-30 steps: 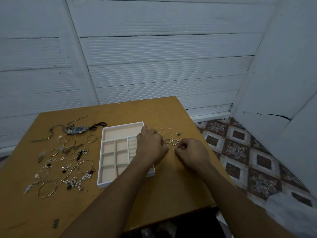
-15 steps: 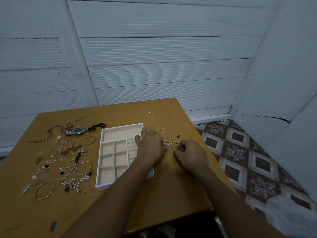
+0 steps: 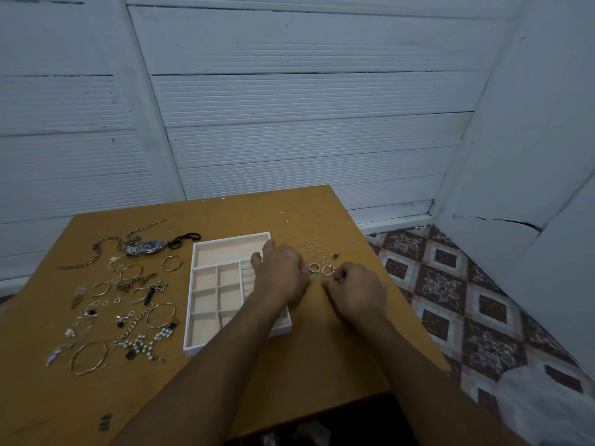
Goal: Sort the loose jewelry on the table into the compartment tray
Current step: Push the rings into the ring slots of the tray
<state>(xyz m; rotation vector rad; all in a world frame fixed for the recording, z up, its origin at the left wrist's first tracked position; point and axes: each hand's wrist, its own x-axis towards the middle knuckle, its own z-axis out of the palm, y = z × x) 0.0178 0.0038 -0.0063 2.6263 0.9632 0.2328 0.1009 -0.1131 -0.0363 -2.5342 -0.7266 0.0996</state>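
Two bare forearms reach in from the near edge over a brown wooden surface. A white tray with pale compartments sits at the centre, and the visible compartments look empty. Left of the tray, loose pieces are spread out: a large bangle nearest, then a pearl bracelet, with a watch at the far end.

The left hand is laid back-up over the right side of the tray, hiding the compartments there. Two fingers are stretched toward the far side. Whether anything is held beneath cannot be told.

The right hand is placed just right of it, knuckles up and fingers curled inward. Its fingertips meet the near edge of a cluster of small rings lying just right of the tray. Whether a ring is already pinched cannot be told.

A ring pick-up seems to be the step in hand. It is probably done best if one ring is pinched by its band, lifted clear of its neighbours so none are dragged, and lowered into a small compartment rather than dropped.
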